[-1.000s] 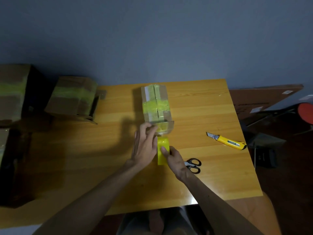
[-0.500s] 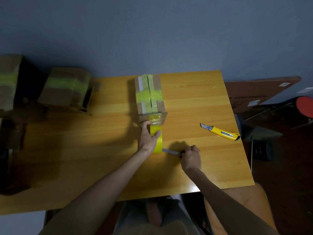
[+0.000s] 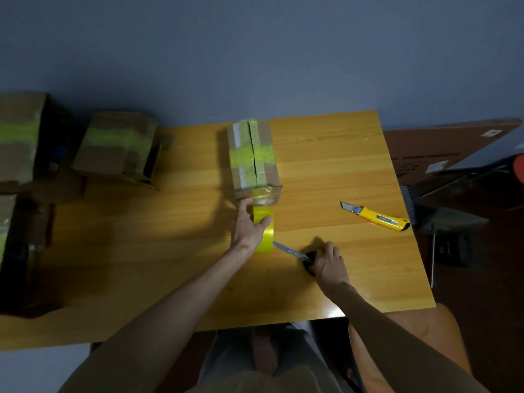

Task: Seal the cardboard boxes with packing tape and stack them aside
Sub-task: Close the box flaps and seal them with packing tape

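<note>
A narrow cardboard box [image 3: 261, 163] with green and clear tape across its top stands in the middle of the wooden table [image 3: 340, 165]. A yellow roll of packing tape [image 3: 265, 236] lies just in front of the box, its strip running up to the box's near end. My left hand [image 3: 249, 226] grips the roll, thumb over its top and fingertips against the box. My right hand [image 3: 329, 260] holds black-handled scissors [image 3: 295, 253], whose blades point left and reach the roll's near edge.
A yellow utility knife [image 3: 377, 218] lies on the table to the right. Taped cardboard boxes [image 3: 119, 148] sit at the far left, one larger [image 3: 19, 137]. A flat cardboard sheet [image 3: 442, 148] and dark objects stand off the table's right edge.
My right hand left the tape roll, picked up the scissors and brought their blades to the roll. My left hand shifted from the box end onto the roll.
</note>
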